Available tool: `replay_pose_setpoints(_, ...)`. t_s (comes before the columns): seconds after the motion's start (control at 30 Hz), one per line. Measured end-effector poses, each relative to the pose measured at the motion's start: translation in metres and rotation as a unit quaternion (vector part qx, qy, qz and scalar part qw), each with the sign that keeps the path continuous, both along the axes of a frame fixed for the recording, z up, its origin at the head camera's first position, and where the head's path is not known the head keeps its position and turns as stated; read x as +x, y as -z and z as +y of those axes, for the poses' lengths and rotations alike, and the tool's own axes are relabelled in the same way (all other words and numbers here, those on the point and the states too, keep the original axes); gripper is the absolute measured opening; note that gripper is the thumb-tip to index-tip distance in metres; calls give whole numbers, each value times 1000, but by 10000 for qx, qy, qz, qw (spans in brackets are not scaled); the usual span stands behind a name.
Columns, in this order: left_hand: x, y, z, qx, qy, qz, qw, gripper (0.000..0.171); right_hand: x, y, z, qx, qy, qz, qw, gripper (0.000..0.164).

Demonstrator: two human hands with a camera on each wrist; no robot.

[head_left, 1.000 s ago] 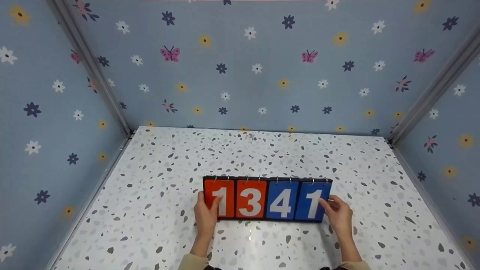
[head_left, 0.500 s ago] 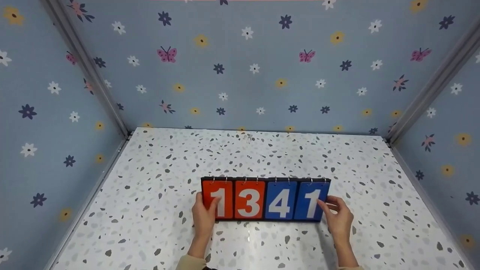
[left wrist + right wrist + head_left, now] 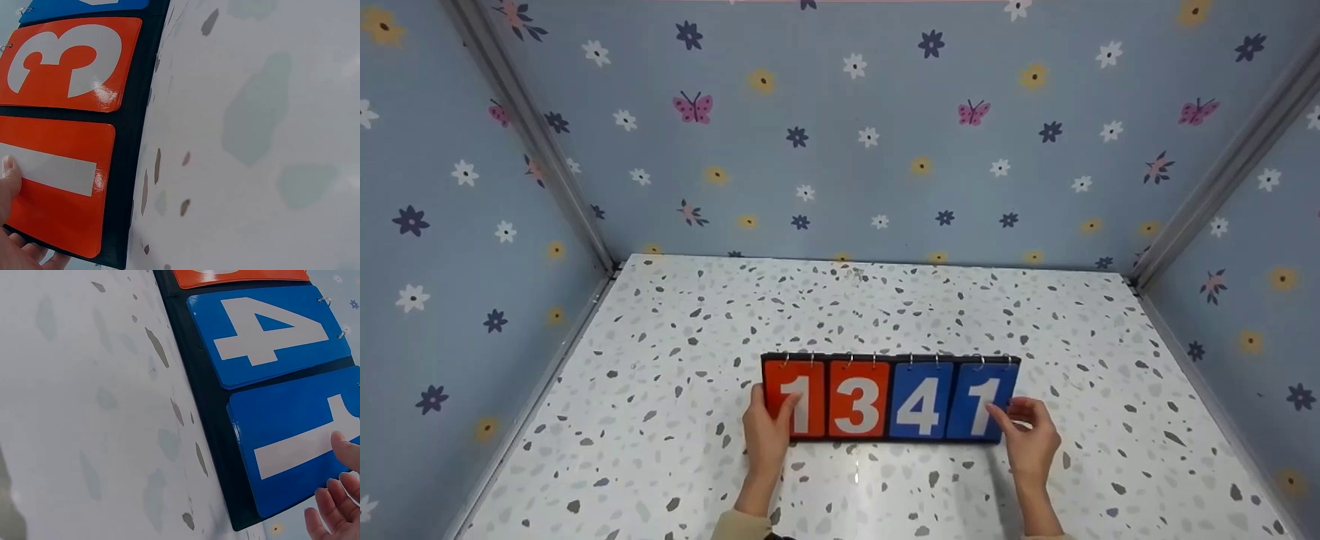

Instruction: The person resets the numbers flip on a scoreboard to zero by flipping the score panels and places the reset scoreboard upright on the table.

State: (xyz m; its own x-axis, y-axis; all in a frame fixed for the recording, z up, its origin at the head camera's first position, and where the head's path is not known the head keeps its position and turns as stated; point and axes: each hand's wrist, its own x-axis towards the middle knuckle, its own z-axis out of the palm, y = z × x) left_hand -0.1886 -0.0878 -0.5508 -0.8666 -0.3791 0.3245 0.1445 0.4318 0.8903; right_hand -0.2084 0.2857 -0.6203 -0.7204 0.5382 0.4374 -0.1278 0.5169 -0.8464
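A flip scoreboard (image 3: 859,398) leans upright on the speckled tabletop, facing me. Its red cards read 1 and 3, its blue cards 4 and 1. My left hand (image 3: 766,431) grips the left end, the thumb across the red 1 card (image 3: 56,219) and the other fingers partly hidden behind the board. At the right end, my right hand (image 3: 1032,435) holds the board with its thumb on the blue 1 card (image 3: 270,422) and its curled fingertips at the side edge.
Small metal rings (image 3: 911,360) run along the board's top edge. The white speckled table (image 3: 855,307) is bounded by a blue flowered back wall (image 3: 840,165), with side panels (image 3: 457,300) left and right.
My right hand has shifted slightly left, its thumb further onto the blue 1 card, and its fingers are more curled. The left hand keeps its grip; the view has turned slightly.
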Motion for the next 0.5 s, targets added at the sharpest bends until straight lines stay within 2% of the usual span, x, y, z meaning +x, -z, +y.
replay_pose_setpoints(0.13, 0, 0, 0, -1, 19, 46, 10000, 35, -1, -1, -5, 32, 138, 123, 9998, 36)
replay_pose_setpoints(0.2, 0, 0, 0, -11, 19, 46, 10000, 36, 1, -8, -10, 27, 207, 176, 9996, 38)
replay_pose_setpoints(0.27, 0, 0, 0, -12, 5, 40, 10000, 36, 9, -29, -20, -83, 168, 192, 9996, 39)
replay_pose_setpoints(0.4, 0, -1, 1, 30, 0, 23, 10000, 37, 25, -69, -38, -346, 121, -91, 9993, 37)
replay_pose_setpoints(0.5, 1, 0, 1, 39, -6, 35, 10000, 37, 30, -79, -41, -386, 210, -376, 9983, 33)
